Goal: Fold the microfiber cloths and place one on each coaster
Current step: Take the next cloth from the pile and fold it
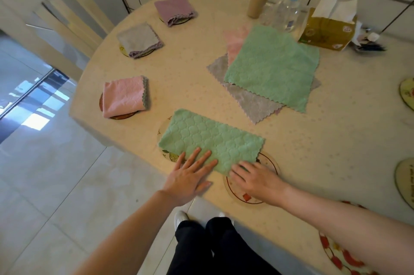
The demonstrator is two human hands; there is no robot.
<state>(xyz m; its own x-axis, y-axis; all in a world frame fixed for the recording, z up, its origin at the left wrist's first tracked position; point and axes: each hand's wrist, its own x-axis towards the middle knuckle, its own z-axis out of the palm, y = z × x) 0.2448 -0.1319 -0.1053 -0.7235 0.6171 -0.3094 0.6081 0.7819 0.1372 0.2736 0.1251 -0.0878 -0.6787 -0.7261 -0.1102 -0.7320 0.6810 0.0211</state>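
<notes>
Single head-worn view, wide-angle, looking steeply down, close over table (313,151) edge

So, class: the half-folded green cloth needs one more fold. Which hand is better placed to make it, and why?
Probably the right hand: it sits at the half-folded green cloth's near right corner, ready to lift that end over. The left hand lies flat on the cloth, suited to pinning it.

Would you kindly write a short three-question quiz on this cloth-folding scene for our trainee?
1. How many coasters already carry a fully folded cloth?
2. True or false: both hands press on the green half-folded cloth.
3. Which colour tops the unfolded stack: A pink, B green, C grey?

Key: 1. Three: purple cloth, grey cloth, pink cloth. 2. True: left hand, right hand. 3. B.
</notes>
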